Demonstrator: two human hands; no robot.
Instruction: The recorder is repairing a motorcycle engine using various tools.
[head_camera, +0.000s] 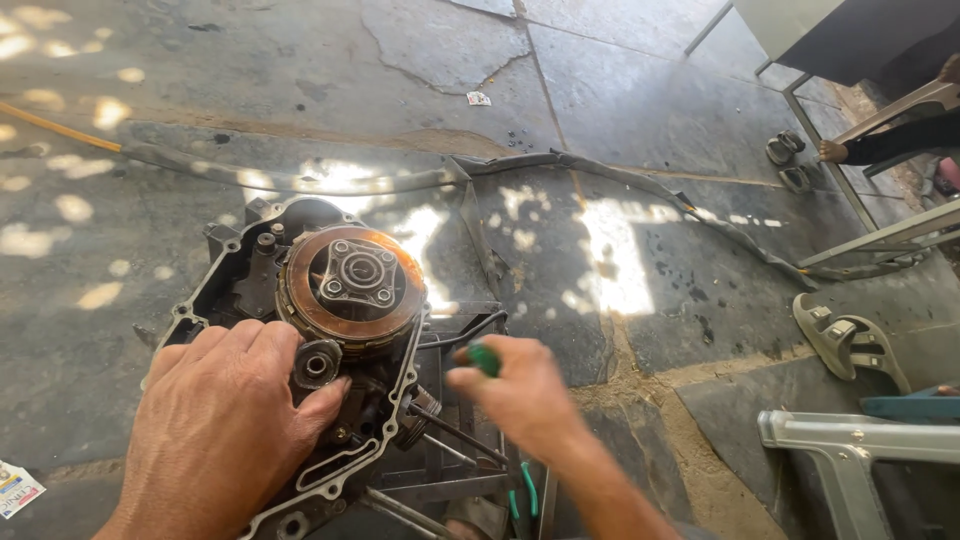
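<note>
The left hand (215, 420) is lying flat, fingers spread, on the lower part of an open engine case (300, 400), its fingertips touching a small round gear (317, 364) at the case's middle; it is pressing down, not gripping anything. Just to its right, the right hand (520, 395) is closing into a fist around a green-handled tool (485, 358), whose handle end is showing between thumb and fingers; the hand is blurred, so the tool's working end cannot be made out. Below it, more green-handled tools (522, 490) are lying near a metal stand (450, 480) on which the case is resting.

Just beyond the left hand's fingers, a round clutch assembly (352, 280) with a copper-coloured rim is sitting in the upper half of the case. At the right edge a grey metal frame (850, 450) is lying on the stone floor (620, 120), and a sandal (845, 340) is lying a little past it. Farther off, a long flattened rubber strip (560, 165) is snaking across the floor, and a pair of sandals (788, 160) is lying near another person's foot (832, 150) at the upper right
</note>
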